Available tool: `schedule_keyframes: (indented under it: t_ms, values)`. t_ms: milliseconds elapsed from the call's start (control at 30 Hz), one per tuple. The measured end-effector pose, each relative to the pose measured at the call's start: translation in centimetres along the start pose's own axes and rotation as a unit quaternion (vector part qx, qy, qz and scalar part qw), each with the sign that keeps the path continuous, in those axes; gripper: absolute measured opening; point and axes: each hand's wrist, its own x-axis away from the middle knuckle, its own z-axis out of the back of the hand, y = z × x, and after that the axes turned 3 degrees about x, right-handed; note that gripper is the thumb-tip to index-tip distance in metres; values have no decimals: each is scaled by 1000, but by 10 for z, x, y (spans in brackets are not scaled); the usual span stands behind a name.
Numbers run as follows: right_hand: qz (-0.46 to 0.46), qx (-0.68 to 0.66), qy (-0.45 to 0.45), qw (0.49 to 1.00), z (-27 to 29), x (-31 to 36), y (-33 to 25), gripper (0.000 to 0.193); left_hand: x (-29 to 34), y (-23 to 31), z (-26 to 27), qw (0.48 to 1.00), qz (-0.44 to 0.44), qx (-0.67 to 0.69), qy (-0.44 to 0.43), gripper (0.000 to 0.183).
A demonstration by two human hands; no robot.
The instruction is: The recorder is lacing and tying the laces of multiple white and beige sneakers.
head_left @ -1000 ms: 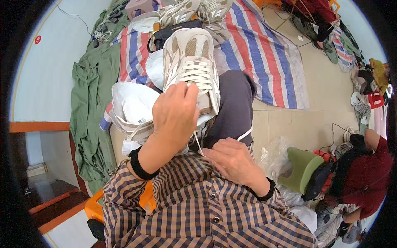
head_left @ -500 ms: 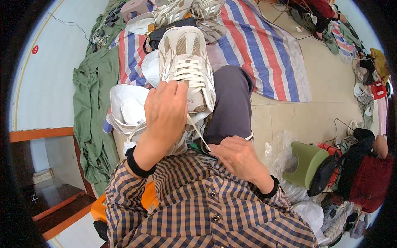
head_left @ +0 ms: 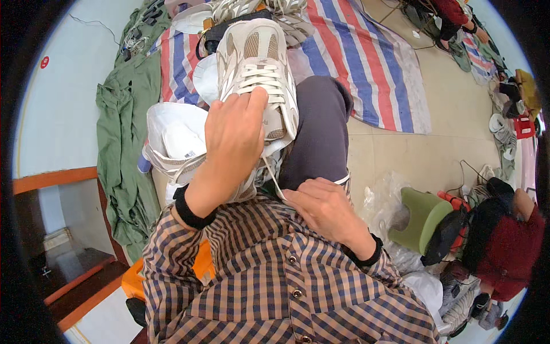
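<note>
A cream and beige sneaker (head_left: 258,49) rests on my lap, its toe pointing away from me and its upper laced with flat cream laces. My left hand (head_left: 236,129) is closed over the left side of the lacing near the tongue; what its fingers grip there is hidden. A loose shoelace (head_left: 271,175) runs from beside the tongue down to my right hand (head_left: 323,206), which pinches its end near my right knee. Left of this shoe lies another pale sneaker (head_left: 177,140) with its white inside showing.
Several more sneakers (head_left: 235,8) and a black bag (head_left: 229,34) sit on a striped sheet (head_left: 372,63) ahead. Green cloth (head_left: 129,143) lies at the left, beside a wooden-edged cabinet (head_left: 74,229). A green stool (head_left: 421,221) stands at the right near a person in dark red (head_left: 513,258).
The view has tilted slightly, so the shoe and sheet sit higher. My right hand still holds the lace, drawn out much as before; my left hand stays at the lacing.
</note>
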Motion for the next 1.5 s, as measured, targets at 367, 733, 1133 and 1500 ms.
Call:
schedule_keyframes:
  t_ms: [367, 733, 1133, 1500]
  values:
    - [26, -7, -26, 999, -4, 3, -10, 24, -2, -10, 10, 997, 40, 61, -29, 18]
    - [0, -1, 10, 1000, 4, 4, -2, 20, -17, -12, 54, 709, 295, 630, -114, 20]
    - [-265, -3, 151, 953, 75, 63, 55, 12, 73, -59, 87, 704, 424, 569, 24, 11]
    - [-73, -628, 414, 655, 103, 71, 74, 21, 164, -82, 115, 410, 308, 828, 229, 14]
